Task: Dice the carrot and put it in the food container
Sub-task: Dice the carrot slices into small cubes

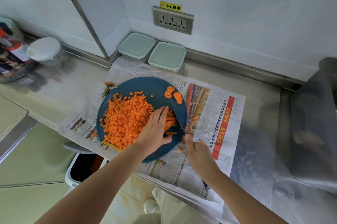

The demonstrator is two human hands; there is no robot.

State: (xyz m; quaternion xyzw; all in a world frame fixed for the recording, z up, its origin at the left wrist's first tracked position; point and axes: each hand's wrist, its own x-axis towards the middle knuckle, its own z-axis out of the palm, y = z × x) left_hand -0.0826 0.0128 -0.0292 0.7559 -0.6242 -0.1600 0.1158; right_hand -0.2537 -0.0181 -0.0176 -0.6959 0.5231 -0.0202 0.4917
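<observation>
A round dark-blue cutting board point(145, 85) lies on newspaper and carries a large heap of diced carrot point(125, 119). Several carrot rounds point(173, 94) sit at its far right edge. My left hand point(155, 130) lies flat with straight fingers on carrot strips point(170, 122) next to the heap. My right hand point(197, 154) grips the handle of a black knife point(176, 118), whose blade stands across the strips just right of my left fingertips. Two lidded pale-green food containers point(136, 44) point(166, 55) stand against the wall behind the board.
Newspaper point(209, 114) covers the steel counter. A carrot top point(108, 84) lies at the board's left edge. Bottles point(12, 50) and a white-lidded jar point(44, 49) stand at far left. A bin point(82, 165) hangs below the counter edge. A dark object point(313, 114) is at right.
</observation>
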